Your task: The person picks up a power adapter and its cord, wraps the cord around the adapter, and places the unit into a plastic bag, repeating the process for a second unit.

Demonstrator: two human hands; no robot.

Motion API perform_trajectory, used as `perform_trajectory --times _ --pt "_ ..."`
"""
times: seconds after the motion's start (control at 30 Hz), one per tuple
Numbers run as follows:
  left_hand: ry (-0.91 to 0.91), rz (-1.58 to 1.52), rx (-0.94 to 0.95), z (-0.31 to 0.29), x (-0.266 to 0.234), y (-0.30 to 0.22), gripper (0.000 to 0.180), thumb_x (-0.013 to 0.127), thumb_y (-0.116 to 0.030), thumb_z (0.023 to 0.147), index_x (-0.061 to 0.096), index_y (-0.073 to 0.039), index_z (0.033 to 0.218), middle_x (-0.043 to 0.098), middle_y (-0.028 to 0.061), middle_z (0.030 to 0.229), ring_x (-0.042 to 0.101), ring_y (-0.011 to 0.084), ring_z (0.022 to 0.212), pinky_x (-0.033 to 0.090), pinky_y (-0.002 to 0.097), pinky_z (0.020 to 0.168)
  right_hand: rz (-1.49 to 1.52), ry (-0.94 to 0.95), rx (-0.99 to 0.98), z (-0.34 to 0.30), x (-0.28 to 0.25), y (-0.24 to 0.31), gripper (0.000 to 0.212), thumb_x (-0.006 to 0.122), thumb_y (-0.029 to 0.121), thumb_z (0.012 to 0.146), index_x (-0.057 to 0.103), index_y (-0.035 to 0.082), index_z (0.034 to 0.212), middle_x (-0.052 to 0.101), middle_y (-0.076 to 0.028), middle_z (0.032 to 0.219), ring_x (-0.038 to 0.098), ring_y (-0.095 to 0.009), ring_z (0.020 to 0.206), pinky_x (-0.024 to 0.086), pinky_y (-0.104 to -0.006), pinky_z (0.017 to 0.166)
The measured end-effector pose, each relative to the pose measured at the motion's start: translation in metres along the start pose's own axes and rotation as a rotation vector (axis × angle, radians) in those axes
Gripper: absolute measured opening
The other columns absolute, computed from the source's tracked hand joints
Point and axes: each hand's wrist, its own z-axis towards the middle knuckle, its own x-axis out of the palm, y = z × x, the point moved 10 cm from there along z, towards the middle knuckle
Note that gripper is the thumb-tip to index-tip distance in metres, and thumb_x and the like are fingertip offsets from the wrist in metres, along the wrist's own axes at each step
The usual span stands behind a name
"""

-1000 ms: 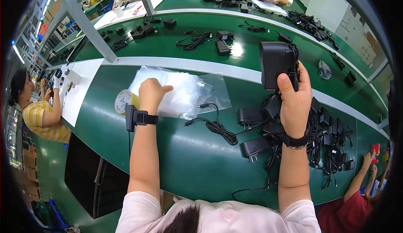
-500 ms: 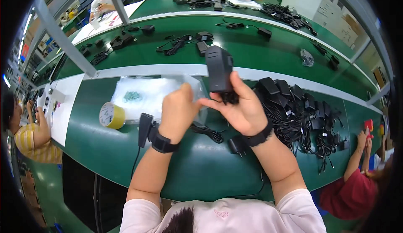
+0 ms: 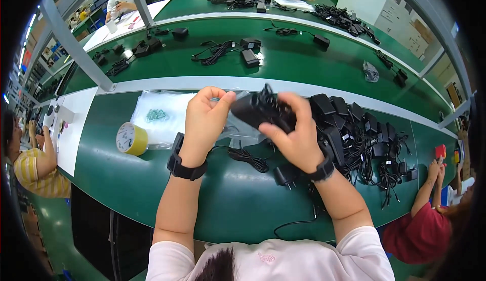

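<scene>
My right hand [image 3: 298,142] grips a black power adapter [image 3: 246,110] with its dark cable bunched against it, held above the green table. Thumb and fingers wrap its right side; motion blurs them slightly. Just left of the adapter, my left hand [image 3: 206,121] is closed in a pinch, and whatever sits between its fingertips is too small to make out. Below the hands lie a coiled black cable [image 3: 248,159] and another adapter [image 3: 284,176] with its prongs showing. A stack of clear plastic bags [image 3: 169,110] is partly behind my left hand.
A heap of black adapters and cables [image 3: 354,134] covers the table at right. Left stands a roll of yellow tape [image 3: 132,138]; small green bands [image 3: 155,115] lie on the bags. A white rail [image 3: 167,84] crosses behind. Co-workers sit left, right and at the back.
The adapter in my right hand has tipped from upright to lying sideways, its cable now turned up. My left hand has shifted slightly left and turned, its thumb and fingertips now visible.
</scene>
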Motion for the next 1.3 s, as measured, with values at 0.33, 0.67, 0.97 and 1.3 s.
perform_trajectory --times 0.33,0.67,0.97,1.3 --pt "-0.061 0.098 0.252 -0.015 0.018 -0.014 0.015 0.062 -0.013 0.083 0.052 -0.002 0.081 0.048 0.0007 0.048 0.044 0.0038 0.045 0.033 0.0217 0.040 -0.526 0.366 -0.167 -0.012 0.049 0.026 0.043 0.064 0.009 0.071 0.053 0.009 0.113 0.045 -0.008 0.072 0.051 -0.024 0.065 0.045 -0.0337 0.056" --pt "0.077 0.267 0.237 -0.030 0.036 -0.017 0.016 0.063 -0.014 0.081 0.052 -0.002 0.082 0.053 0.0092 0.053 0.051 0.0173 0.046 0.039 0.0287 0.045 0.117 0.390 0.286 0.005 0.055 -0.032 0.023 0.066 0.010 0.073 0.061 0.001 0.094 0.063 -0.012 0.076 0.060 -0.014 0.067 0.046 -0.0249 0.057" --pt "0.036 0.244 0.573 -0.055 0.054 -0.051 0.013 0.060 -0.008 0.085 0.050 -0.002 0.090 0.057 0.0030 0.061 0.051 0.0063 0.055 0.041 0.0205 0.052 0.880 -0.122 0.650 0.008 0.053 -0.052 0.059 0.061 0.004 0.078 0.037 0.002 0.132 0.062 -0.005 0.090 0.056 -0.007 0.073 0.047 -0.0215 0.062" --pt "-0.075 0.321 0.651 -0.068 0.029 -0.095 0.023 0.066 -0.008 0.079 0.055 -0.002 0.098 0.051 0.0018 0.064 0.046 0.0073 0.053 0.037 0.0210 0.050 0.198 0.118 0.113 0.050 0.037 -0.016 0.072 0.073 0.028 0.071 0.040 0.000 0.128 0.056 -0.018 0.110 0.057 -0.020 0.097 0.045 -0.0288 0.079"
